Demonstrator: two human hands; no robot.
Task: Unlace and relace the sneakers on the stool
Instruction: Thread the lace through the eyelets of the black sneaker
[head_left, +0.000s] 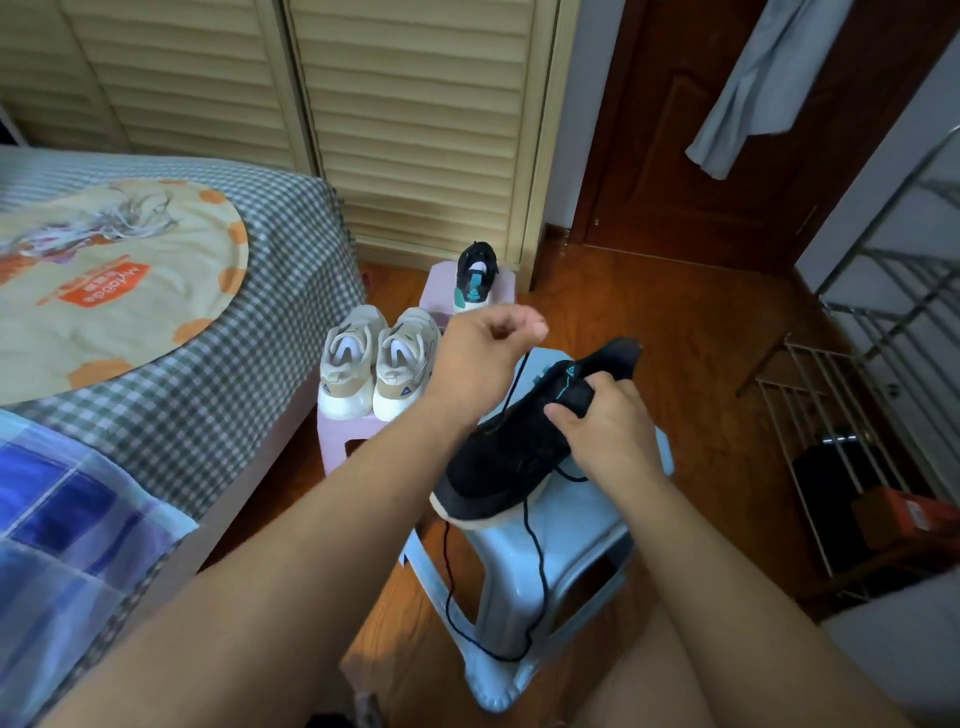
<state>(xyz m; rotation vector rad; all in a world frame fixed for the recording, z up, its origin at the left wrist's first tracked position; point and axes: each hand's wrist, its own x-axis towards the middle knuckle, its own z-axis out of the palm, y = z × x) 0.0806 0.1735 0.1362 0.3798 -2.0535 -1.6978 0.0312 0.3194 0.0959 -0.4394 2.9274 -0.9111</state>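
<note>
Home bedroom. Bed (291, 218) with green gingham sheet at left, blue plaid blanket (67, 525) on its near corner. Louvered wardrobe doors (415, 119) along back wall, dark wooden door (691, 135) at right, garment (753, 78) hanging beside it. Wood floor (691, 332), wire shoe rack (852, 415) at right.

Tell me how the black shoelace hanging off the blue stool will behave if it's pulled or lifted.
The black shoelace is probably floppy: it droops in a slack loop below the blue stool. It looks thin and light, so it should follow the left hand easily. It may snag, since it threads through the black sneaker.
</note>
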